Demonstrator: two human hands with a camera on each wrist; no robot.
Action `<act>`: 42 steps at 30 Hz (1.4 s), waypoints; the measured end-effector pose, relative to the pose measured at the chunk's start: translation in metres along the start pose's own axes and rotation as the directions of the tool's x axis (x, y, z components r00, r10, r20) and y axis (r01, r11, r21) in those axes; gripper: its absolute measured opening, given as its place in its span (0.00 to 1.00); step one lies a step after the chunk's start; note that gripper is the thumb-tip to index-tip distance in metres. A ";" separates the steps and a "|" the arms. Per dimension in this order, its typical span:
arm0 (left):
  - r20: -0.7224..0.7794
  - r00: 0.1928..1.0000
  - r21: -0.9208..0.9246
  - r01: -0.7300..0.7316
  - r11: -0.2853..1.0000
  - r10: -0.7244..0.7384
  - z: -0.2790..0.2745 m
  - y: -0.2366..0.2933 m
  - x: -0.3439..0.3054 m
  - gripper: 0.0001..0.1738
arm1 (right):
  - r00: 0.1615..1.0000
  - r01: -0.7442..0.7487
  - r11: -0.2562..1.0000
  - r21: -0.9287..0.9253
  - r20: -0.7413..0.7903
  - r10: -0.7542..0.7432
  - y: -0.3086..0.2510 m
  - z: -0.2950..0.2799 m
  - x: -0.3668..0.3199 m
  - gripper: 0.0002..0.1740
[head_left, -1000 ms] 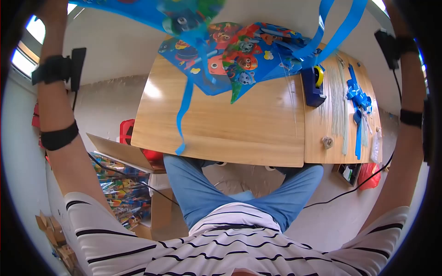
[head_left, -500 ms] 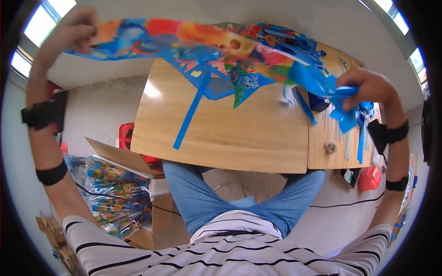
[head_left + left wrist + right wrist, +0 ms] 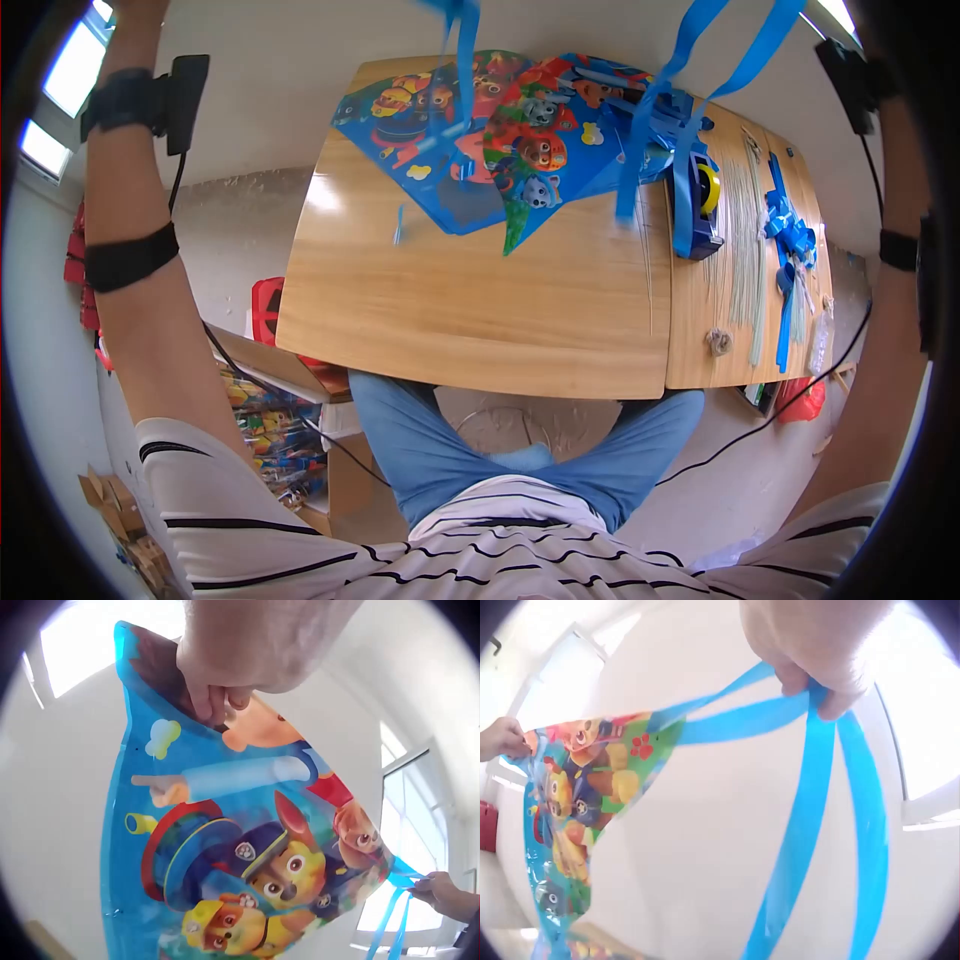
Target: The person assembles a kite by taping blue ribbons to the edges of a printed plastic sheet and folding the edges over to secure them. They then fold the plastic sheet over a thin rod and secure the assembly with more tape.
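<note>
While lengthwise aslant, sheet [image 3: 232, 847] tip-rightward, left hand [image 3: 251, 652] pinch-tight on edge, right hand [image 3: 817, 652] pinch-tight on downward ribbons [image 3: 806, 802].

Bright window light, edges curved and dark; wrist views seem hazy.

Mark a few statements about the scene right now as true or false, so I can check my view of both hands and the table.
1. The left hand pinches a printed plastic sheet. True.
2. The right hand holds no ribbon. False: it grips blue ribbons.
3. The held sheet lies flat on the table. False: it is held up in the air between the hands.
4. Blue ribbons run from the held sheet to the right hand. True.
5. The tape in the dispenser is red. False: it is yellow.
</note>
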State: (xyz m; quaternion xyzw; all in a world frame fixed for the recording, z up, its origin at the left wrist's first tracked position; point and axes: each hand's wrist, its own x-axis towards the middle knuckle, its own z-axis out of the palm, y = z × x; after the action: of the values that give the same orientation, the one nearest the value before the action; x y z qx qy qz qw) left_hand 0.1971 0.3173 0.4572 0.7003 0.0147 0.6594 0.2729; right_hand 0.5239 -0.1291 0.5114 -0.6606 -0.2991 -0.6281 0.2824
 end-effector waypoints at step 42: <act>0.482 0.676 0.620 0.187 0.762 -0.558 -0.137 0.079 -0.571 0.12 | 0.297 -0.230 0.825 0.516 0.845 -0.445 -0.343 -0.223 -0.545 0.45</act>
State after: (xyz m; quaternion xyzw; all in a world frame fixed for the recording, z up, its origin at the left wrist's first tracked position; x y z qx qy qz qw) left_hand -0.0319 0.0826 -0.0366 0.9085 0.2477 0.2750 0.1943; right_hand 0.1018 -0.0916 -0.0220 -0.7644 -0.6185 -0.0183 0.1810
